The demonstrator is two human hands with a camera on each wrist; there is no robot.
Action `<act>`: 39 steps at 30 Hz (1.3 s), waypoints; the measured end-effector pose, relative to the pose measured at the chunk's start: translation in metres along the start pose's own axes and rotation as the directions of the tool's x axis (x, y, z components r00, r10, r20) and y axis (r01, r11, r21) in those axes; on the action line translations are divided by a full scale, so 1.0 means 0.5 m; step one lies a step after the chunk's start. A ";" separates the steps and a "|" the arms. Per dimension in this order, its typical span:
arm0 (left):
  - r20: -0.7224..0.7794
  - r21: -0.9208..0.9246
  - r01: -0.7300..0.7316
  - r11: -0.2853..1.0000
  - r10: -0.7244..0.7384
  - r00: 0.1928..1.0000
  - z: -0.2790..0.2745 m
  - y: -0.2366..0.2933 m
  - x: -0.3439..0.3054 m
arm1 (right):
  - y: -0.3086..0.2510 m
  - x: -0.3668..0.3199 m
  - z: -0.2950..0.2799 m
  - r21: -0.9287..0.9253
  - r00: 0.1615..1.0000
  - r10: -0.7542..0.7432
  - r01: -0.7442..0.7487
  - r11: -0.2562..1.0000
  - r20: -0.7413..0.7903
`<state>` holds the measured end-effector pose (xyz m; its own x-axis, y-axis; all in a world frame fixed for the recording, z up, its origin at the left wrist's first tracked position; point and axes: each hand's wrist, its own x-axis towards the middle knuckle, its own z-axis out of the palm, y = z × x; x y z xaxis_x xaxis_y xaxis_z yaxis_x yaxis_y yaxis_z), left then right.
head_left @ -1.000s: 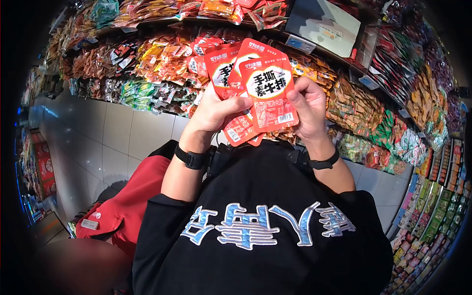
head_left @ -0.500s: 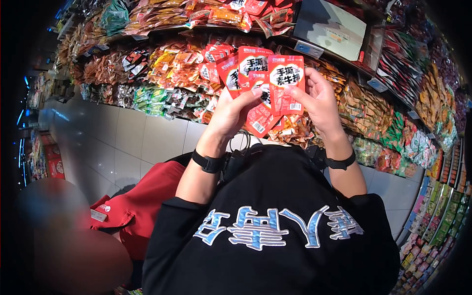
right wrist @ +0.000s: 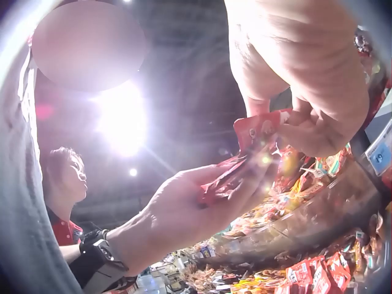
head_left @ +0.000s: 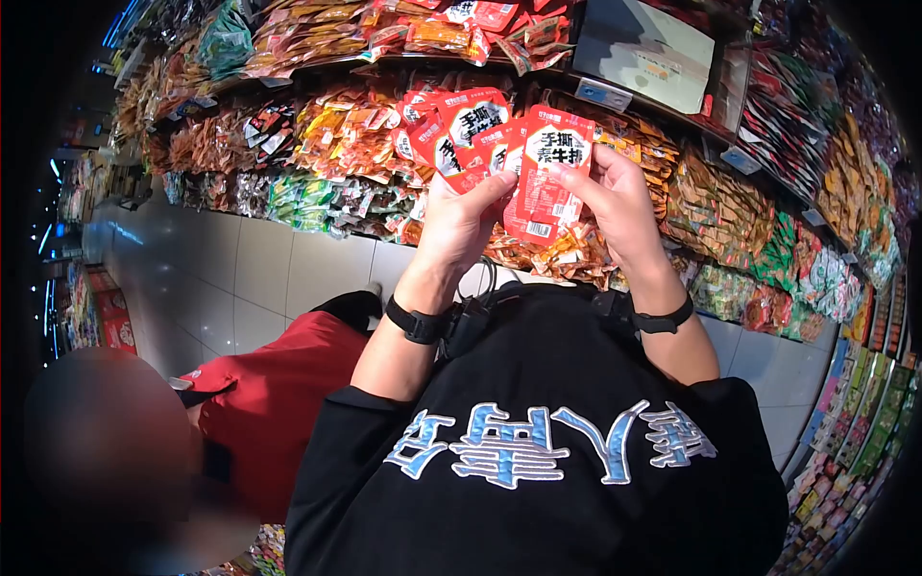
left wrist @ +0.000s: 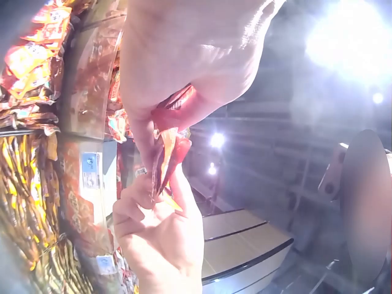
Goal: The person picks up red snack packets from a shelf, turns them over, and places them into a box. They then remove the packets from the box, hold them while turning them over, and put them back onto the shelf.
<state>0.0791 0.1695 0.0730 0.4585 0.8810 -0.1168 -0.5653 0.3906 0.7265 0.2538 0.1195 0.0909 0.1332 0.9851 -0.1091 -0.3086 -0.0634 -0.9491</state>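
Note:
In the head view several red packets with black lettering (head_left: 474, 122) are fanned out between both hands. My left hand (head_left: 459, 219) pinches the left part of the fan, thumb on top. My right hand (head_left: 619, 197) pinches a packet (head_left: 559, 158) at its right edge, that packet overlapping another red one. Edge-on in the left wrist view, the packets (left wrist: 164, 160) lie between the left hand (left wrist: 190, 55) and the right hand (left wrist: 160, 239). The right wrist view has the right hand (right wrist: 306, 73) gripping a red packet (right wrist: 260, 130) above the left hand (right wrist: 165, 205).
Shelves of bagged snacks (head_left: 346, 125) curve behind the hands, with a pale box (head_left: 643, 58) on the upper one. A person in red clothing (head_left: 279, 403) is at the lower left, over a tiled floor (head_left: 264, 264). More small packs (head_left: 850, 413) line the right side.
The left packets now fan out at a stronger tilt, and the right-hand packets overlap differently. Both hands stand lower and farther right in the head view than at first. The person in red has shifted.

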 end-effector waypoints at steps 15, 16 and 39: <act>-0.065 0.050 0.046 0.998 -0.042 0.997 0.007 0.000 0.001 | 0.002 0.009 -0.009 -0.067 1.000 0.007 -0.007 0.998 -0.001; -0.065 0.047 0.047 0.998 -0.044 0.997 0.008 -0.001 0.000 | 0.004 0.010 -0.010 -0.066 1.000 0.007 -0.007 0.998 -0.001; -0.050 -0.040 0.069 0.997 -0.071 0.996 0.004 0.019 -0.009 | -0.033 0.013 -0.044 0.053 0.994 -0.073 0.077 0.996 -0.084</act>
<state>0.0730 0.1685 0.0821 0.4626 0.8633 -0.2016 -0.5595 0.4607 0.6890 0.2804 0.1233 0.0991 0.2342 0.9700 -0.0646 -0.3474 0.0215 -0.9375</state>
